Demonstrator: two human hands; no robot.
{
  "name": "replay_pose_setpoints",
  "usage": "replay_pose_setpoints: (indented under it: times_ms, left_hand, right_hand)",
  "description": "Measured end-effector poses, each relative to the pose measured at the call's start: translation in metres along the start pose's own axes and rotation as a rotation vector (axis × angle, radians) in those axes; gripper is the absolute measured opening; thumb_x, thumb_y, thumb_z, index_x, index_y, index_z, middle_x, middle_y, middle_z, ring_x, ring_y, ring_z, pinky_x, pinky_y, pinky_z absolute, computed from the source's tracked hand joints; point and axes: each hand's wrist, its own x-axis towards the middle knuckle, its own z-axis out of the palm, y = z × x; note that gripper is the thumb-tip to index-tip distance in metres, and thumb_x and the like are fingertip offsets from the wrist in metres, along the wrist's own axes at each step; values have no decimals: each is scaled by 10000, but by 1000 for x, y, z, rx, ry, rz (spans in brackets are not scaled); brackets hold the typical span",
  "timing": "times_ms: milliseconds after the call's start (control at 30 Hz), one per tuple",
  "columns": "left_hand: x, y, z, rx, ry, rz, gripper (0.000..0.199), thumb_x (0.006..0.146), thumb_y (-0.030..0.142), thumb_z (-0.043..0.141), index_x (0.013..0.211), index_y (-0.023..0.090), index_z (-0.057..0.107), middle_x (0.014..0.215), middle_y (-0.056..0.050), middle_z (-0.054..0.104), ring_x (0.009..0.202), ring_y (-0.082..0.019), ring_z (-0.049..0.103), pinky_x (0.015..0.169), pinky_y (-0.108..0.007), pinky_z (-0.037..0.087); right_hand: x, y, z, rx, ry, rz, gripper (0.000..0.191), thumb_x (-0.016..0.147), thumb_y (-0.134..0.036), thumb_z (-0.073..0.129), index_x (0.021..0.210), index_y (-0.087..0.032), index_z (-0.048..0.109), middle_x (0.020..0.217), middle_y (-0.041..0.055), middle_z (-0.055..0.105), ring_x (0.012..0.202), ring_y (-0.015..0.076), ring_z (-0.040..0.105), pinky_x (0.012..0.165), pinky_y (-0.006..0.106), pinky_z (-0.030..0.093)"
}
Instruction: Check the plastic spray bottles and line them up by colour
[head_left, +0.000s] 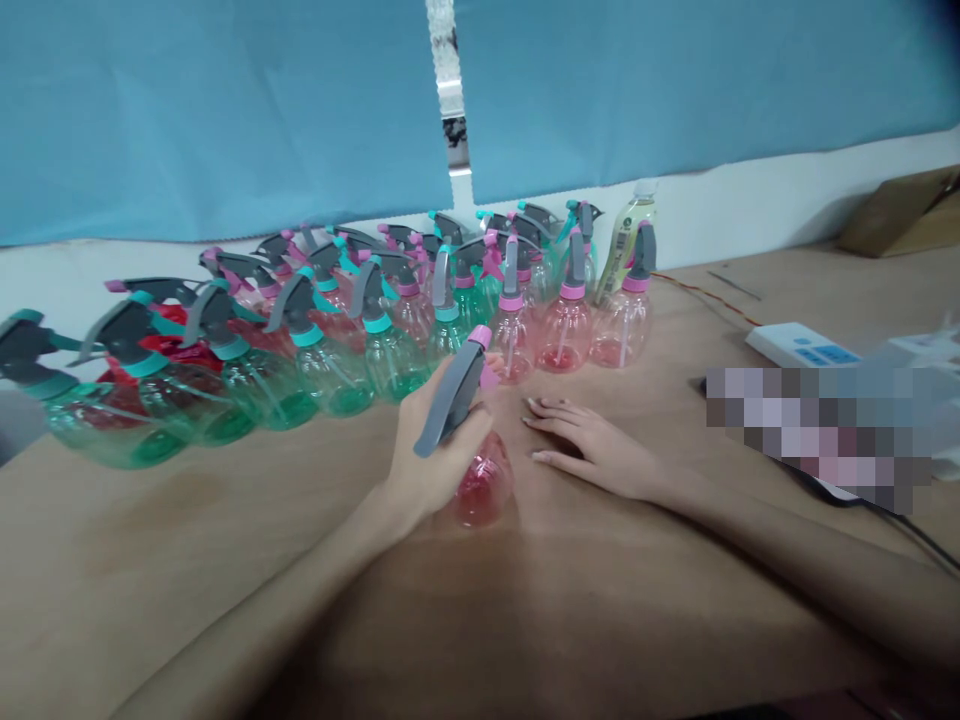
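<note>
My left hand (pixel 431 460) is wrapped round the neck of a pink spray bottle (pixel 484 485) with a grey and pink trigger head. The bottle looks upright, its round clear body showing below my fingers; whether its base touches the table cannot be made out. To the right of it, my right hand (pixel 577 445) rests palm down on the table, fingers stretched out and holding nothing. Just beyond both hands stand pink spray bottles (pixel 562 335) with pink collars. Green spray bottles (pixel 334 370) with teal collars form a front row toward the left.
Several more spray bottles crowd behind the front row, before a white wall with blue covering (pixel 225 110). A labelled drink bottle (pixel 624 245) leans at the row's right end. Farther right are a white power strip (pixel 802 345), wires, a blurred-out object and a cardboard box (pixel 892 215).
</note>
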Motion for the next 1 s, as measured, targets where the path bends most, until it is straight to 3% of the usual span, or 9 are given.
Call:
replay_pose_setpoints:
  times_ms: [300,533,833,1000]
  left_hand:
    - [-2,0,2,-20,24,-37,86,730,171,523,794,216,558,666,19,556,593,-150,532,607,-311,473]
    - [-2,0,2,-13,41,-26,204,734,157,521,924,226,550,724,27,582,635,-151,548,620,-296,452]
    - [0,1,3,-80,9,-12,176,737,164,529,900,230,530,736,19,545,613,-138,489,591,-276,428]
    - [0,4,2,-62,8,-5,76,730,160,534,782,214,517,686,20,515,600,-135,490,592,-289,456]
  right_hand:
    - [0,0,0,13,11,-2,507,905,-517,440,1321,-232,496,1422,90,453,1332,246,378,1097,497,299]
    - [0,1,0,-6,0,-2,518,908,-519,430,1321,-213,496,1419,98,456,1339,238,367,1104,484,293]
    - [0,0,0,13,10,0,507,903,-517,444,1318,-232,501,1417,90,460,1334,245,375,1097,497,301]
    - [0,0,1,-3,6,-2,508,905,-521,437,1322,-236,493,1418,90,458,1338,240,369,1096,496,303]
